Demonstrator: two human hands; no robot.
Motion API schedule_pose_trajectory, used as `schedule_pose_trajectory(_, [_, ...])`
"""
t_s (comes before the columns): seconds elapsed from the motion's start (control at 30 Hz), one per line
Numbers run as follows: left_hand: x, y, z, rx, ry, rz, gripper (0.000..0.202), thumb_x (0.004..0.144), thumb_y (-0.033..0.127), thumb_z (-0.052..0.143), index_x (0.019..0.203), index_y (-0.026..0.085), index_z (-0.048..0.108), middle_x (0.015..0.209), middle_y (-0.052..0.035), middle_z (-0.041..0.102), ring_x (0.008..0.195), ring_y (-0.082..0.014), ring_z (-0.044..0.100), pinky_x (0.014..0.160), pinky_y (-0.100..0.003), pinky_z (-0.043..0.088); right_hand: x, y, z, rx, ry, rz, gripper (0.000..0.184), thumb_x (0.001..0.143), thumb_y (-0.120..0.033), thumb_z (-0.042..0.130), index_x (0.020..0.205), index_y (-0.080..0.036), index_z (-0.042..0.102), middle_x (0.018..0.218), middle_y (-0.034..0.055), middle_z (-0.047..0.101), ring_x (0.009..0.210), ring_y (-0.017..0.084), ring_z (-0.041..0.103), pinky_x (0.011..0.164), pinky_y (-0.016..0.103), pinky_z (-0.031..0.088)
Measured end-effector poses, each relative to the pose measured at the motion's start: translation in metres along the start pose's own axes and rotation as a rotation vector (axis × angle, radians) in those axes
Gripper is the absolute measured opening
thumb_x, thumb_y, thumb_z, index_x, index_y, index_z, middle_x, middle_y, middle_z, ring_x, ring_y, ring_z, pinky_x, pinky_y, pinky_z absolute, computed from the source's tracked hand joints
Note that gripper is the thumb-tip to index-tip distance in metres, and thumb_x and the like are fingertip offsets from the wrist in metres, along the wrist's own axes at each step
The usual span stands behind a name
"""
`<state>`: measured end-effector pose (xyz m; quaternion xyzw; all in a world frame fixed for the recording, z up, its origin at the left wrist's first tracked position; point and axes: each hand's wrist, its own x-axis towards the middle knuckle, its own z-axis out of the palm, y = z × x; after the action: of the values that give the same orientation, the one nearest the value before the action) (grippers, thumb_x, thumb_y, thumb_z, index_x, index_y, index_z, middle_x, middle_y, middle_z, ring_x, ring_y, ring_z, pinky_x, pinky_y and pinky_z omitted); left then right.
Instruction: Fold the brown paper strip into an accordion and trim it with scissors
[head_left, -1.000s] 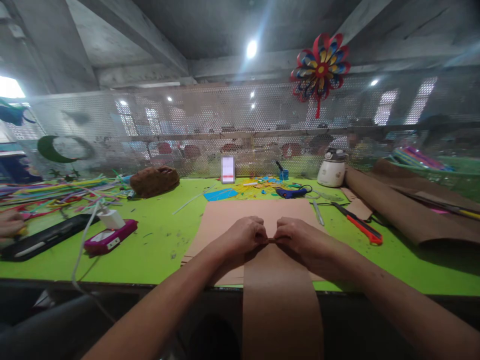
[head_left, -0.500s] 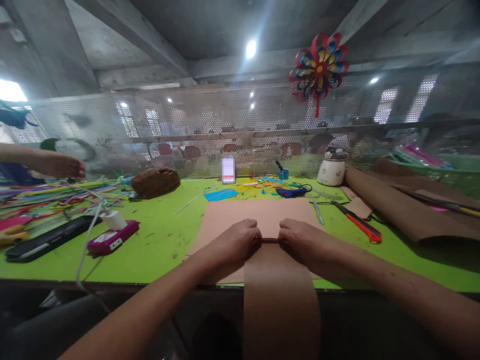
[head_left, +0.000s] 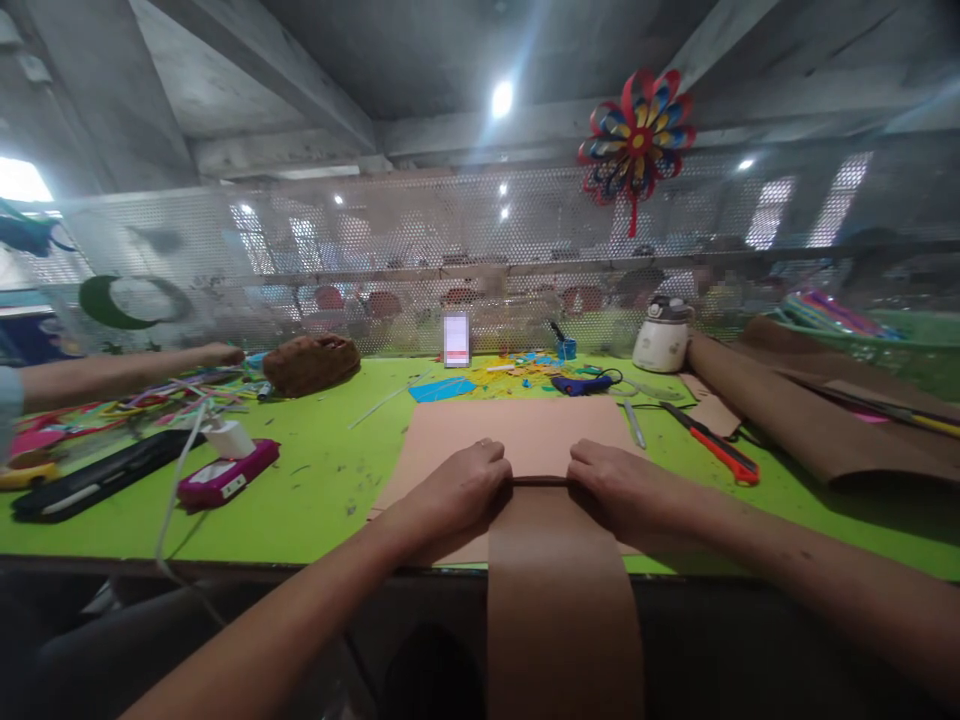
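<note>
Paper strip (head_left: pixel 566 590) hangs at six o'clock off the table (head_left: pixel 322 470), its dark far edge pinched by the left hand (head_left: pixel 469 485) at nine and right hand (head_left: pixel 619 485) at three, atop pale sheets (head_left: pixel 517 430); a red cutter (head_left: pixel 720 450) lies beyond, at three.

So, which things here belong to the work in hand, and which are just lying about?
Seemingly in use:
brown paper strip, held by left hand and right hand
pale sheets underneath

Seemingly lying about:
red cutter
brown pouch
purple power socket
white bottle
</note>
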<state>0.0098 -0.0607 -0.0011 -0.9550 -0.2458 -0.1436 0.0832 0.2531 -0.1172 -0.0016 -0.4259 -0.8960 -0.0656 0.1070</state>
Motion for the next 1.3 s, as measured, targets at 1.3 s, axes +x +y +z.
schedule_pose_trajectory(1.3, [0.043,-0.020,-0.003,-0.597,-0.377,-0.138,0.033,0.083,0.038,0.041,0.074,0.013,0.061,0.066,-0.0009,0.055,0.061,-0.0118,0.045,0.059,-0.023,0.035,-0.003,-0.016,0.007,-0.286,0.128,-0.063,0.012,0.080,-0.009,0.044,0.082,-0.010,0.056,0.082,0.0129,0.053,0.077,0.021,0.042,0.062,0.033,0.032])
